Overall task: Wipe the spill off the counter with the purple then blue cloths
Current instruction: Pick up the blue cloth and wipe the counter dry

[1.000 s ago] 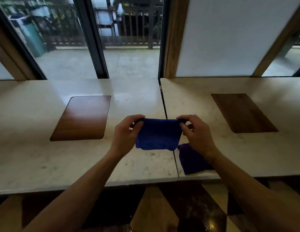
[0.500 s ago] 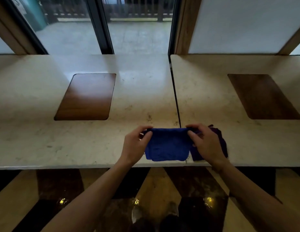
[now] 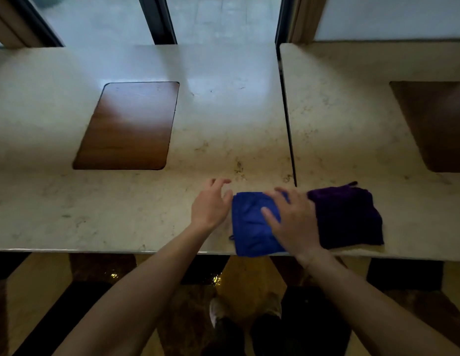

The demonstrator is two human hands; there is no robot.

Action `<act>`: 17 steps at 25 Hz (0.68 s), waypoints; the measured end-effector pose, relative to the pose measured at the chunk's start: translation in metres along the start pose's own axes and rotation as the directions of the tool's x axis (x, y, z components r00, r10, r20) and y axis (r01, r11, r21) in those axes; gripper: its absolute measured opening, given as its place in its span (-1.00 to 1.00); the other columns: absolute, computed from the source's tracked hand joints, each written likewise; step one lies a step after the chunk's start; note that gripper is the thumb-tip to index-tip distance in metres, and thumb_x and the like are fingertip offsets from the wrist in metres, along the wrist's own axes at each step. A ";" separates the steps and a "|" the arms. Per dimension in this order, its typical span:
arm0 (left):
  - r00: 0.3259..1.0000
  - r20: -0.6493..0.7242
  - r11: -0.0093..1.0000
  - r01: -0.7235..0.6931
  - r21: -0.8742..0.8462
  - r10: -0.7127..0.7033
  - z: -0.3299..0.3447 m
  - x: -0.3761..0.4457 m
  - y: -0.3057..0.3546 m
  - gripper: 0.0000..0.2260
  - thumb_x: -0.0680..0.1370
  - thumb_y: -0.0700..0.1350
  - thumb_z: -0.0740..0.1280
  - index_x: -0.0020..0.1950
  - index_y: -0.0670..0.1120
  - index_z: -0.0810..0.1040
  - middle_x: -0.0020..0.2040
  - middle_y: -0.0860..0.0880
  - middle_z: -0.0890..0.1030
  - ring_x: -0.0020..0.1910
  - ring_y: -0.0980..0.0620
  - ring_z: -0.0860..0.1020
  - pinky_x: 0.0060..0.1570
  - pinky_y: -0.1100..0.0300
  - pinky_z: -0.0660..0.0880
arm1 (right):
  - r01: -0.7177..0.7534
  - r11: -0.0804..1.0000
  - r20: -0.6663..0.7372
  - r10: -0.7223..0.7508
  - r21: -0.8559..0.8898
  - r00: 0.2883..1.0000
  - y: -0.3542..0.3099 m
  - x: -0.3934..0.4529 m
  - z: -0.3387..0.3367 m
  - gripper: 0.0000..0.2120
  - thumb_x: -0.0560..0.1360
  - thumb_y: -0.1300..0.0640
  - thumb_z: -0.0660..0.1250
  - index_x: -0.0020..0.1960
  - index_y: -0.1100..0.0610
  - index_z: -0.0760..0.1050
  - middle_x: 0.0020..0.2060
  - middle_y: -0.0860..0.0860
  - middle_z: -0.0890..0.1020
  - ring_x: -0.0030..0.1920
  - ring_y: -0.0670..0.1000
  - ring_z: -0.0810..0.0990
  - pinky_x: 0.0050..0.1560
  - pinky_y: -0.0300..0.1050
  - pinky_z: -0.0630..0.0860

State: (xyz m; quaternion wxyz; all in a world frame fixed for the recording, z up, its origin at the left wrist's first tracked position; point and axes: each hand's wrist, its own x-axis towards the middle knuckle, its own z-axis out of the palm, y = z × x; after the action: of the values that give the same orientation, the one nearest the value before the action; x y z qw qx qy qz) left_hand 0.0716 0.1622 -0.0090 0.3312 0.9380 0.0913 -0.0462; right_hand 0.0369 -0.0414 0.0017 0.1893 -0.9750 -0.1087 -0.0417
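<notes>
Now down flat on counter (image 3: 146, 206): blue cloth (image 3: 249, 224), at front edge, touching purple cloth (image 3: 349, 217) on its left. Right hand (image 3: 293, 219) spread flat atop blue cloth; left hand (image 3: 211, 204) released, fingers loose, just beside it.

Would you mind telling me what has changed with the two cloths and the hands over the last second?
Both hands let go of the folded blue cloth, which went from held up to lying at the marble counter's front edge. The right hand now rests flat on it; the left hand hovers open beside it. The dark purple cloth stayed put on the counter.
</notes>
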 end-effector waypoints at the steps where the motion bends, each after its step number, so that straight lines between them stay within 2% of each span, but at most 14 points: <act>1: 0.997 -0.073 0.997 -0.003 0.076 0.009 -0.004 0.004 -0.011 -0.71 0.61 0.02 0.23 0.31 0.03 0.51 0.28 -0.01 0.51 0.20 -0.01 0.47 0.15 0.01 0.48 | 0.027 0.998 0.073 -0.023 -0.051 0.997 -0.006 -0.006 0.011 -0.55 0.55 -0.20 0.20 0.39 -0.07 0.40 0.35 0.03 0.44 0.38 0.12 0.37 0.33 0.13 0.33; 2: 0.991 -0.134 0.989 -0.004 0.151 0.025 -0.011 0.010 -0.024 -0.70 0.60 0.04 0.23 0.31 0.03 0.50 0.29 -0.03 0.49 0.25 -0.03 0.42 0.19 -0.02 0.45 | 0.031 0.995 0.137 -0.018 -0.098 0.990 -0.010 -0.010 0.024 -0.48 0.54 -0.28 0.15 0.45 -0.12 0.34 0.45 0.03 0.37 0.48 0.15 0.26 0.41 0.24 0.21; 4: 0.986 -0.162 0.964 0.000 0.266 0.044 -0.030 0.026 -0.052 -0.66 0.58 0.08 0.22 0.34 0.04 0.46 0.36 -0.06 0.42 0.36 -0.08 0.32 0.27 -0.10 0.38 | 0.013 0.983 0.232 0.030 -0.181 0.972 -0.011 -0.019 0.048 -0.39 0.54 -0.37 0.04 0.54 -0.20 0.17 0.58 0.02 0.15 0.58 0.20 0.00 0.46 0.44 -0.02; 6: 0.992 -0.123 0.925 0.025 0.379 0.024 -0.052 0.050 -0.078 -0.59 0.58 0.14 0.20 0.41 0.08 0.39 0.45 -0.07 0.33 0.45 -0.15 0.21 0.34 -0.18 0.28 | -0.025 0.973 0.255 0.085 -0.231 0.963 -0.011 -0.026 0.065 -0.37 0.56 -0.39 -0.07 0.58 -0.22 0.04 0.61 0.00 0.01 0.59 0.20 -0.13 0.43 0.52 -0.08; 8: 0.991 -0.127 0.894 0.090 0.439 -0.037 -0.072 0.084 -0.098 -0.55 0.58 0.19 0.17 0.45 0.12 0.32 0.51 -0.08 0.24 0.50 -0.20 0.10 0.41 -0.29 0.11 | -0.068 0.962 0.234 0.133 -0.264 0.963 -0.016 -0.022 0.075 -0.37 0.56 -0.38 -0.13 0.58 -0.21 0.02 0.61 0.00 0.01 0.59 0.20 -0.12 0.41 0.55 -0.06; 11: 0.982 -0.125 0.918 0.174 0.357 -0.138 -0.093 0.140 -0.119 -0.51 0.60 0.22 0.10 0.52 0.16 0.21 0.58 -0.05 0.11 0.55 -0.20 -0.05 0.42 -0.39 -0.08 | -0.137 0.946 0.189 0.198 -0.294 0.962 -0.019 -0.008 0.085 -0.36 0.55 -0.38 -0.14 0.58 -0.22 0.02 0.61 0.01 0.04 0.59 0.21 -0.07 0.39 0.56 -0.07; 14: 0.980 -0.108 0.893 0.199 0.404 -0.169 -0.106 0.188 -0.143 -0.49 0.60 0.26 0.03 0.53 0.19 0.09 0.60 -0.03 0.00 0.56 -0.26 -0.12 0.39 -0.47 -0.10 | -0.182 0.941 0.158 0.233 -0.285 0.959 -0.023 0.025 0.092 -0.35 0.54 -0.39 -0.16 0.59 -0.22 -0.02 0.62 0.01 0.00 0.59 0.21 -0.08 0.41 0.54 -0.08; 17: 0.982 -0.105 0.845 0.187 0.501 -0.155 -0.112 0.226 -0.162 -0.46 0.57 0.33 0.01 0.53 0.22 0.08 0.61 -0.06 0.00 0.54 -0.33 -0.06 0.35 -0.53 -0.04 | -0.240 0.925 0.120 0.285 -0.293 0.951 -0.021 0.066 0.100 -0.35 0.55 -0.39 -0.17 0.59 -0.22 -0.07 0.62 0.00 -0.01 0.59 0.21 -0.08 0.42 0.52 -0.07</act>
State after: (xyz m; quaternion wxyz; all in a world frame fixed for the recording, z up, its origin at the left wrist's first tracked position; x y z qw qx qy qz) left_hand 0.2631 0.3879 -0.0544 0.0637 0.9811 0.1690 -0.0697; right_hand 0.0999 0.0284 -0.0753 0.0464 -0.9976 0.0152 0.0481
